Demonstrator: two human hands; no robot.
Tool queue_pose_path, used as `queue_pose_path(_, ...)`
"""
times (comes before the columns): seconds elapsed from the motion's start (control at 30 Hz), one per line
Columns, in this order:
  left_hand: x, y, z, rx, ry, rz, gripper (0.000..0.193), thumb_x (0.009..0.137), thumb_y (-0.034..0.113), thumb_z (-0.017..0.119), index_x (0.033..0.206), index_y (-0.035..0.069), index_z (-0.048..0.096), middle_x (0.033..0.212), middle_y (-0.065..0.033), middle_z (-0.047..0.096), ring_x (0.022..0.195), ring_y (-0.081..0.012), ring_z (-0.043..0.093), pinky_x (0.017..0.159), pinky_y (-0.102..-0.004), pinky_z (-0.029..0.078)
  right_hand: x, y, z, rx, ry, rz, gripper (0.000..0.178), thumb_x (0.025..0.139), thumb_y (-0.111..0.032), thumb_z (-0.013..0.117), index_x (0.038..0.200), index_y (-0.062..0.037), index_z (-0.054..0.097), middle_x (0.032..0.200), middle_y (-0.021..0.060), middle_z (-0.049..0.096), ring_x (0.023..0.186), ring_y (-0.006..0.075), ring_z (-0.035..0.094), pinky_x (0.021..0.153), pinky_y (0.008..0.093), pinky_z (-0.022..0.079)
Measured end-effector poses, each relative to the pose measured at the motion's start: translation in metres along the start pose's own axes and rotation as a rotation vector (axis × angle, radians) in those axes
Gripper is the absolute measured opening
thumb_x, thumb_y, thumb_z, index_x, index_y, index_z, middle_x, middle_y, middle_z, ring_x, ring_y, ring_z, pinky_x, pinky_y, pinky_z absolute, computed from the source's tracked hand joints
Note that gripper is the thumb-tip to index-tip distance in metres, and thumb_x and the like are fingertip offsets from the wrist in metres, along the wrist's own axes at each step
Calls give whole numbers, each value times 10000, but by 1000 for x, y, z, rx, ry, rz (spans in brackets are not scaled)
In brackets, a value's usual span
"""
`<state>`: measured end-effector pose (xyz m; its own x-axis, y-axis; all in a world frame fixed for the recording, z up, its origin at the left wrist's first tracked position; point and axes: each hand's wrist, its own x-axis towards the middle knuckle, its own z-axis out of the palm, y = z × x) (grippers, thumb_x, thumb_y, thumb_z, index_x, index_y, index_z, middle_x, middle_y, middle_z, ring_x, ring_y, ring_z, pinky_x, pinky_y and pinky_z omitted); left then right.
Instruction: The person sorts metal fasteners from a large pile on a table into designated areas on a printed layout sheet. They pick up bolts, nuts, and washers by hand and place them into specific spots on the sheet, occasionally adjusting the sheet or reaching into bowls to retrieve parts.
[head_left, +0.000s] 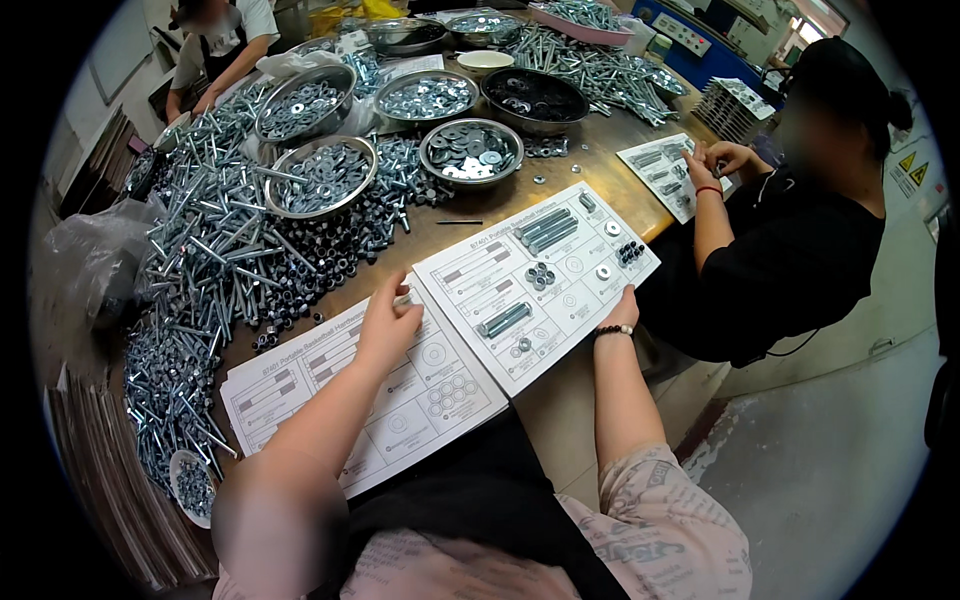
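Observation:
My right hand [622, 312] grips the near right edge of a printed hardware card [470, 265], which lies tilted, partly over a stack of similar cards [410, 455]. On this card sit long bolts [548, 231], shorter bolts [503, 320], a cluster of nuts [540, 276], dark-topped lock nuts [631, 254], and washers [603, 272]. Just left of the card, above the stack, is my left hand [388, 325]. Its fingers are loosely bent, with thumb and forefinger apart; nothing shows between them. A single bolt [459, 222] lies on the table beyond the card.
Heaped bolts [215, 240] and nuts [345, 235] cover the table's left. Metal bowls of washers [472, 152] stand beyond. At right, a co-worker [800, 220] handles another card [655, 165]; a second person [220, 50] is far left. Cardboard sheets [110, 480] are stacked at lower left.

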<state>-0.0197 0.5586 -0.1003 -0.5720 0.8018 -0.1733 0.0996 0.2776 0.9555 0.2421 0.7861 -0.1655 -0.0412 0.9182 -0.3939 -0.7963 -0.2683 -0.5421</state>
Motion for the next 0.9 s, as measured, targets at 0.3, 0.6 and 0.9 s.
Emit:
queue_pose_path(0.3, -66, -7, -52, -164, 10, 71, 488, 826, -18, 506, 1287, -16, 349, 1143, -130, 439, 893, -149, 566, 753, -274, 502, 51, -12, 7, -60, 45, -69, 425, 955, -244, 290, 1223, 59, 419, 1225, 156, 493, 1076, 318, 511, 882, 419, 443)
queue_pose_path(0.6, -97, -11, -66, 10, 48, 209, 435, 798, -8, 534, 1223, 3, 442, 1086, -115, 492, 894, -157, 567, 776, -261, 476, 7, -30, -4, -377, 299, -370, 337, 898, -299, 448, 1066, -12, 503, 693, 0, 449, 508, 98, 380, 411, 236, 309)
queue_pose_path(0.9, -127, 22, -48, 409, -114, 536, 495, 698, 100, 686, 1159, 44, 513, 1000, -109, 568, 895, -229, 569, 786, -325, 463, -220, 75, 53, -632, -758, 406, 392, 935, -325, 400, 1167, -10, 419, 755, 10, 487, 592, 77, 432, 547, 207, 383)
